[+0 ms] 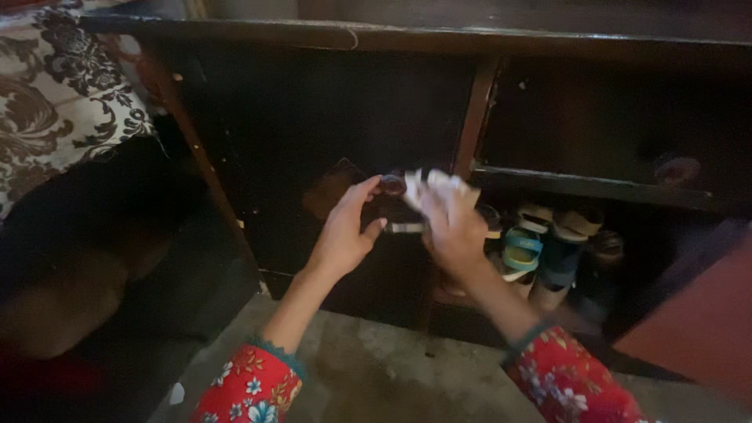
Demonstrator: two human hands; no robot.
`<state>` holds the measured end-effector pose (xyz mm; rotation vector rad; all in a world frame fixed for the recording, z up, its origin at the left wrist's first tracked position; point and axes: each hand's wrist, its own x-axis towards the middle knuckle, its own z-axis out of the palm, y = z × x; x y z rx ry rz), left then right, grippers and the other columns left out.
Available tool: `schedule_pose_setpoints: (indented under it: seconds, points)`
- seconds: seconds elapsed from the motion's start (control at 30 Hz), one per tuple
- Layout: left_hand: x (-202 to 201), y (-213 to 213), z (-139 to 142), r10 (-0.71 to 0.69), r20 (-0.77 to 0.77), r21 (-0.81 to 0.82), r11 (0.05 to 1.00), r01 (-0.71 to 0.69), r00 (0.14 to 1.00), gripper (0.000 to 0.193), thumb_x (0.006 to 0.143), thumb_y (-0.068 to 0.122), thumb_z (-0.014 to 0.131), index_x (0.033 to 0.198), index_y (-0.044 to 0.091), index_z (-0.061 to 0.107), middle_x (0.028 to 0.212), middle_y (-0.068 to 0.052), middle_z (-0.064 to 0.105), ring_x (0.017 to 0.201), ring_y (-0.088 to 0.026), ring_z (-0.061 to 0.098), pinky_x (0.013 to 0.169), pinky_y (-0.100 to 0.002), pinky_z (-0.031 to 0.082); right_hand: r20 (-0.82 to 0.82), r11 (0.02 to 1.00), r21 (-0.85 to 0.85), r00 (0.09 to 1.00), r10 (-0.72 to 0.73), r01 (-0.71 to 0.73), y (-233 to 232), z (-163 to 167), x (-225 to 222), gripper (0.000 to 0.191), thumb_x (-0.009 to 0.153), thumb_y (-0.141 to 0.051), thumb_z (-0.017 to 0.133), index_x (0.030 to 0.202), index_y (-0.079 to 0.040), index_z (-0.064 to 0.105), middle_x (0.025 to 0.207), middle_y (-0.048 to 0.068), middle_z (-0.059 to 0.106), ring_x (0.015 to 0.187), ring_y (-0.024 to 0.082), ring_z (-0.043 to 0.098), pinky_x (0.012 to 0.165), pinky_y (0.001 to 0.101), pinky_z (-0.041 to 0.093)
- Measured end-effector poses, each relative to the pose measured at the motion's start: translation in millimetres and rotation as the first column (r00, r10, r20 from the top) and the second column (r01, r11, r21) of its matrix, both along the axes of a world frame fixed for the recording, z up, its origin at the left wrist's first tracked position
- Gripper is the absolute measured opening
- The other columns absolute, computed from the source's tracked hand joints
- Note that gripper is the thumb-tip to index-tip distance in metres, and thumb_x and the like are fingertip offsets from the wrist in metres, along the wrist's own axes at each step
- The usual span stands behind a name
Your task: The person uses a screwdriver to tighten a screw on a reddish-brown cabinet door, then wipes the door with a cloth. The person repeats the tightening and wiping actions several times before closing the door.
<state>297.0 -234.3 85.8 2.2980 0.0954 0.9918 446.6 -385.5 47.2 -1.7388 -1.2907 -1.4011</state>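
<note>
Head view shows the left hand [342, 233] pinching a small round dark knob [392, 185] between thumb and fingertips at the dark cabinet [313, 117] front, its axis too blurred to tell, while the right hand [454, 227], just beside, clutches a crumpled white cloth [439, 188].

Looked down and forward from head height, tilted slightly, close enough for both forearms to fill the lower middle. Faced a dark wooden cabinet [329, 117] straight on, with its top edge along the upper border. Caught the left hand [341, 231] and right hand [454, 227] near the centre, a patterned cloth [63, 86] at the far left, shoes [540, 243] low on the right, concrete floor [392, 368] at the bottom. Only one view, nothing shared.
</note>
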Motion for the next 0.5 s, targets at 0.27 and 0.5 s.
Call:
schedule_pose_setpoints:
  seconds: [0.27, 0.5]
  points:
    - [-19, 29, -41, 0.179, -0.072, 0.496, 0.860, -0.120, 0.981, 0.062, 0.091, 0.005, 0.069, 0.149, 0.010, 0.047, 0.151, -0.014, 0.041, 0.140, -0.035, 0.042, 0.112, -0.047, 0.040, 0.095, 0.814, -0.568, 0.972, 0.215, -0.125, 2, -143, 8, 0.047, 0.082, -0.011, 0.065, 0.128, -0.006, 0.061, 0.120, 0.013, 0.063, 0.097, 0.030, 0.069, 0.086, 0.0424, 0.057]
    - [-63, 93, -121, 0.623, -0.388, 0.849, 0.529, 0.000, 0.679, 0.094, 0.088, 0.009, 0.067, 0.165, 0.022, 0.015, 0.171, -0.001, -0.003, 0.156, -0.028, 0.008, 0.122, -0.051, 0.020, 0.015, 0.866, -0.464, 0.976, 0.219, -0.187, 64, -63, 1, 0.052, 0.090, -0.009, 0.063, 0.142, -0.010, 0.060, 0.113, 0.010, 0.064, 0.097, 0.031, 0.067, 0.078, 0.0429, 0.055]
